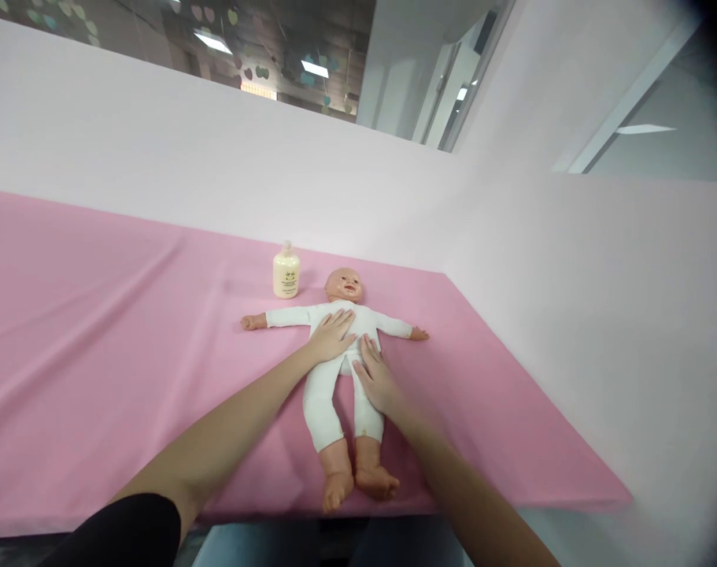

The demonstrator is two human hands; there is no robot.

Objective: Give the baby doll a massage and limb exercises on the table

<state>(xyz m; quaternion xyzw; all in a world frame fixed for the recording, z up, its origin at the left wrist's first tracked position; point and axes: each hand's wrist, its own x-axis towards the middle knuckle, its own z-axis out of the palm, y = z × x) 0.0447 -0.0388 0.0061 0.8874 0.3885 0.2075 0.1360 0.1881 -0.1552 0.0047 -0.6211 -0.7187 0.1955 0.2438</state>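
A baby doll (321,402) with a white cloth body lies on its back, arms stretched out to both sides and feet toward me. My left hand (333,336) rests flat on its chest and belly, fingers extended. Lower down, my right hand (377,376) lies on the doll's hip and upper leg, its fingers also stretched out. Neither hand grips anything. Beside the doll's head, to the left, a cream-coloured pump bottle (286,274) stands upright with dark print on its front.
Pink cloth (127,339) covers the table, with creases on the left. A white wall (216,157) runs along the back and another rises at the right. Above the back wall is a window (264,47) with reflected lights and heart-shaped stickers.
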